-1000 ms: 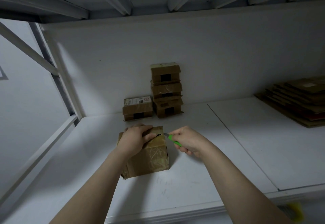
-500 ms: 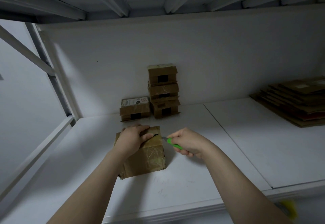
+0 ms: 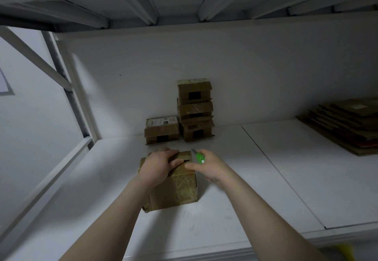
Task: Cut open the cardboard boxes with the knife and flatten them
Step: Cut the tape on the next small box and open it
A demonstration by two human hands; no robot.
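my left hand [image 3: 161, 164] lies flat on the taped box [image 3: 173, 187], fingers together; right hand [image 3: 208, 166] beside it grips green knife [image 3: 198, 157]

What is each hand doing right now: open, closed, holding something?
Left hand: open, pressing flat on top of the cardboard box.
Right hand: closed around the green knife, beside the box's top edge.

Head-worn view, down onto shelf [image 3: 266, 178]
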